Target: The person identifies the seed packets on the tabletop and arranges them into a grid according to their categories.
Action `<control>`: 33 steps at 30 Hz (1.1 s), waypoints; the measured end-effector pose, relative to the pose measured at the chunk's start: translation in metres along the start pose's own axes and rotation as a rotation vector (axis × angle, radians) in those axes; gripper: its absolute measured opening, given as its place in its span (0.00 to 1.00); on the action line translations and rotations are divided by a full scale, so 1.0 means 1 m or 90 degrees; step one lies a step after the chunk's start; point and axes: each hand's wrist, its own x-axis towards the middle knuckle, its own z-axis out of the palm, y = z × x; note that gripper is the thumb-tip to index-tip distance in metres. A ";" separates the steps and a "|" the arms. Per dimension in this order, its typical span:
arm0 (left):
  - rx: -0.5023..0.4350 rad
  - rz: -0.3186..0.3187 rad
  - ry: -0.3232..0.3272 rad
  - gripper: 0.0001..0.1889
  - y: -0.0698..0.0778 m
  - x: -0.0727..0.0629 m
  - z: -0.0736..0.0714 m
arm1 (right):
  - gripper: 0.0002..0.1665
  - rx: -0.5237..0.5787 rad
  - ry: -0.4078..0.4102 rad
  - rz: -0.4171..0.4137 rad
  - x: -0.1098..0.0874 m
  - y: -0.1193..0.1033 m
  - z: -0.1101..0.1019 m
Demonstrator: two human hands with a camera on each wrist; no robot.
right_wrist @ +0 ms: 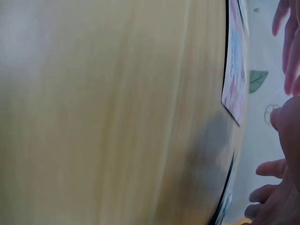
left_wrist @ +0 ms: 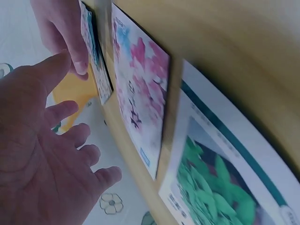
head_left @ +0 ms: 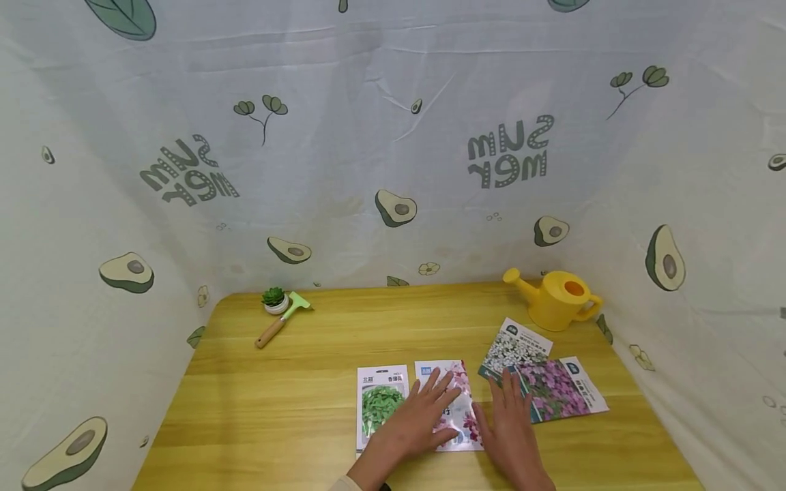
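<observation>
In the head view my left hand [head_left: 420, 419], fingers spread and nothing gripped, hovers over a seed packet with pink blossoms [head_left: 462, 409]. The left wrist view shows its palm [left_wrist: 42, 154] raised off that packet. Just left of it lies a seed packet with green leaves [head_left: 381, 404]. My right hand [head_left: 511, 433] is held out with straight fingers, its fingertips overlapping the near edges of two more packets. One shows white flowers [head_left: 517, 349]; the other, with purple flowers [head_left: 560, 387], partly covers it.
A yellow watering can [head_left: 555, 300] stands at the back right of the wooden table [head_left: 295, 409]. At the back left a small potted succulent [head_left: 275, 300] sits beside a green hand hoe with a wooden handle [head_left: 279, 326]. Avocado-print cloth [head_left: 344, 164] encloses the back and sides.
</observation>
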 end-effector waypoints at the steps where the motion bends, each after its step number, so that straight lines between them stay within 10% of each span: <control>1: 0.007 0.005 -0.003 0.38 0.003 0.004 0.001 | 0.40 0.002 -0.001 0.005 0.000 0.002 -0.001; 33: 0.188 0.030 -0.112 0.31 0.044 0.093 0.023 | 0.49 -0.005 -0.082 0.091 -0.009 0.034 -0.010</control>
